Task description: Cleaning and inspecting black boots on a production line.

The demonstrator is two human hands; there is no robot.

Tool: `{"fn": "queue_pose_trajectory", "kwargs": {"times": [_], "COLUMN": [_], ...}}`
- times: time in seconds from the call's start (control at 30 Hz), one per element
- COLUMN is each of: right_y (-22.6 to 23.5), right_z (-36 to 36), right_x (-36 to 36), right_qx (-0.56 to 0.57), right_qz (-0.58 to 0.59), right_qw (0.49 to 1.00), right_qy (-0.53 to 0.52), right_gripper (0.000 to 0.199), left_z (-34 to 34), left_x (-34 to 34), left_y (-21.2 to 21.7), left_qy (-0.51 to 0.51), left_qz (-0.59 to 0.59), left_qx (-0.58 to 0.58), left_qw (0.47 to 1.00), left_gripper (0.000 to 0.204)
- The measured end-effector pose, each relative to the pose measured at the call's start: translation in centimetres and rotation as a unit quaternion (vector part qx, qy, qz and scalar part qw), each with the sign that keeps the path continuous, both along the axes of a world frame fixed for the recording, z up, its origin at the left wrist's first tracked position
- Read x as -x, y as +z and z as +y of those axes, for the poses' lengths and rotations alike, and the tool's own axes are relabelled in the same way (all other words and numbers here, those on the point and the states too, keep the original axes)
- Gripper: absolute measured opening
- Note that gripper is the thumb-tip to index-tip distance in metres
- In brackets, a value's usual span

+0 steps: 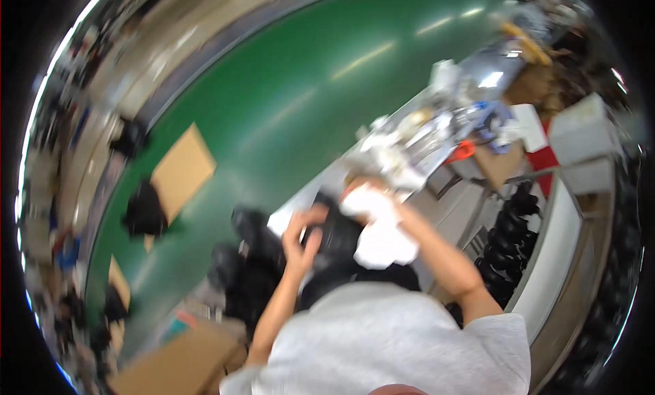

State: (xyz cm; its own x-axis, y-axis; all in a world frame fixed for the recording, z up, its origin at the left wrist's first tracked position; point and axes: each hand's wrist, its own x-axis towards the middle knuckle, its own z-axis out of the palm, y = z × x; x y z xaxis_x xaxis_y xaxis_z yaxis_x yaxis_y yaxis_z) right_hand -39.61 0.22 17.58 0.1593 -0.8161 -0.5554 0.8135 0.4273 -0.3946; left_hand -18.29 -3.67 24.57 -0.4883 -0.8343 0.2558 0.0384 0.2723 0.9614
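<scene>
In front of my chest is a black, glossy, rounded item [336, 237], blurred so that its exact kind does not show. My left hand [300, 239] curves around its left side, thumb and fingers bent against it. On the other side, my right hand [374, 189] grips a white cloth [383, 235], which hangs down beside the black item and hides part of it. More black rounded items [249, 258] are bunched just left of my left forearm.
A green work surface [273, 129] stretches ahead, carrying a brown cardboard piece [183, 173] and a black item [144, 209]. Crumpled wrappings [430, 136] and an orange tape ring [464, 150] lie ahead right. Several black shapes [508, 235] fill a rack at right. Cardboard [181, 361] stands lower left.
</scene>
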Motion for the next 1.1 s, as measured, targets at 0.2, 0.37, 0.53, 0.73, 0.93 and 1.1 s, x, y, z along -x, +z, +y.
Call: {"fn": "queue_pose_trajectory", "kwargs": {"times": [0.2, 0.37, 0.53, 0.73, 0.93, 1.1], "right_y": [11.2, 9.9, 10.5, 9.1, 9.6, 10.2], "right_z": [-1.1, -0.3, 0.3, 1.4, 2.8, 2.0], "right_x": [0.7, -3.4, -5.8, -4.9, -6.0, -4.9], "right_qx": [0.095, 0.115, 0.104, 0.101, 0.121, -0.038], "right_qz": [0.135, 0.227, 0.379, 0.359, 0.405, 0.159], "right_qw": [0.963, 0.927, 0.866, 0.881, 0.86, 0.961], "right_qy": [0.211, 0.277, 0.308, 0.291, 0.286, 0.221], "right_gripper": [0.026, 0.011, 0.006, 0.008, 0.018, 0.019], "left_z": [-3.0, -2.1, -1.3, -0.7, -0.3, -0.5], "left_x": [-1.1, -2.3, -2.5, -2.2, -2.1, -2.2], "left_y": [-1.0, -1.2, -1.4, -0.8, -1.1, -1.0], "left_qy": [0.015, 0.002, -0.005, -0.038, -0.039, -0.038], "left_qz": [0.062, 0.054, 0.047, 0.01, 0.022, 0.013], "left_qx": [-0.04, -0.028, -0.022, 0.003, 0.002, 0.012], "left_qw": [0.997, 0.998, 0.999, 0.999, 0.999, 0.999], "left_gripper": [0.042, 0.043, 0.042, 0.037, 0.037, 0.037]}}
